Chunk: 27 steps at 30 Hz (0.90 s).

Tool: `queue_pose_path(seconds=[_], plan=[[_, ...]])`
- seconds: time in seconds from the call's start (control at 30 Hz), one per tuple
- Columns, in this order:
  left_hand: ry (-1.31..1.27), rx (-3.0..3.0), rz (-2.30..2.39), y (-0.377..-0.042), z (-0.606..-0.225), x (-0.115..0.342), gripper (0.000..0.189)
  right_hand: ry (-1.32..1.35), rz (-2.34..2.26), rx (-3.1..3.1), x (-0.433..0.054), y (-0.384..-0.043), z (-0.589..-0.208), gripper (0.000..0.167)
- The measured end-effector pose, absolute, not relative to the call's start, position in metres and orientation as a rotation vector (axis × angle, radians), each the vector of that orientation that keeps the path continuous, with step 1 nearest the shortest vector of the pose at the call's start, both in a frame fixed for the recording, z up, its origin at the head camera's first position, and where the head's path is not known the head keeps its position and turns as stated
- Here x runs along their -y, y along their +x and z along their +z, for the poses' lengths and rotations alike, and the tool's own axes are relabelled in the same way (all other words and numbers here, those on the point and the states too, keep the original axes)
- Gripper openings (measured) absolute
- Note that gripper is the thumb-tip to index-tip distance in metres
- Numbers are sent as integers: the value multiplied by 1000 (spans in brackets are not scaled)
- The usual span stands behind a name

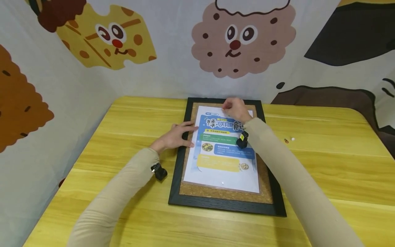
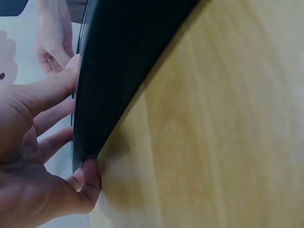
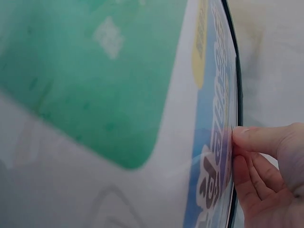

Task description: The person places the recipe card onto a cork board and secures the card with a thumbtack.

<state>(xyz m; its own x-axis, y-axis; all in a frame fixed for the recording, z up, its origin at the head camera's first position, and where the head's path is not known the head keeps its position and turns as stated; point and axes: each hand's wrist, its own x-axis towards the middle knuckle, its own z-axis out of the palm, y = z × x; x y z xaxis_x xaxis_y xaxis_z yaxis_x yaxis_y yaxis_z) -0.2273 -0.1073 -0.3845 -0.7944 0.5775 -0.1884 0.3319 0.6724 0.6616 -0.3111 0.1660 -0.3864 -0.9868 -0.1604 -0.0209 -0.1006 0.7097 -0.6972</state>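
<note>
A printed sheet (image 1: 216,175) lies on a black-framed corkboard (image 1: 226,194) on the wooden table (image 1: 123,137). The left hand (image 1: 178,134) reaches across the frame's left side, fingers spread apart. The right hand (image 1: 237,109) is at the sheet's top, thumb and fingertips together; I can't tell whether they pinch anything. Rightward lie tiny white (image 1: 292,139) and reddish-brown pieces (image 1: 286,140).

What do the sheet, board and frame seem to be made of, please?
Sheet: glossy, probably laminated paper, as reflections show. Board: likely matte cork, from its speckled brown grain. Frame: matte black, perhaps painted wood or plastic; its plain dark surface leaves that open.
</note>
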Motion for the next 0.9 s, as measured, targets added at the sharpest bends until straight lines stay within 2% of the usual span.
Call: queue_pose_path(seconds=[0.47, 0.9], plan=[[738, -2488, 872, -230, -383, 109, 73, -221, -1162, -2847, -165, -311, -387, 7], [763, -2485, 866, -229, -383, 109, 72, 31, -1178, -2849, -159, -307, -385, 15]])
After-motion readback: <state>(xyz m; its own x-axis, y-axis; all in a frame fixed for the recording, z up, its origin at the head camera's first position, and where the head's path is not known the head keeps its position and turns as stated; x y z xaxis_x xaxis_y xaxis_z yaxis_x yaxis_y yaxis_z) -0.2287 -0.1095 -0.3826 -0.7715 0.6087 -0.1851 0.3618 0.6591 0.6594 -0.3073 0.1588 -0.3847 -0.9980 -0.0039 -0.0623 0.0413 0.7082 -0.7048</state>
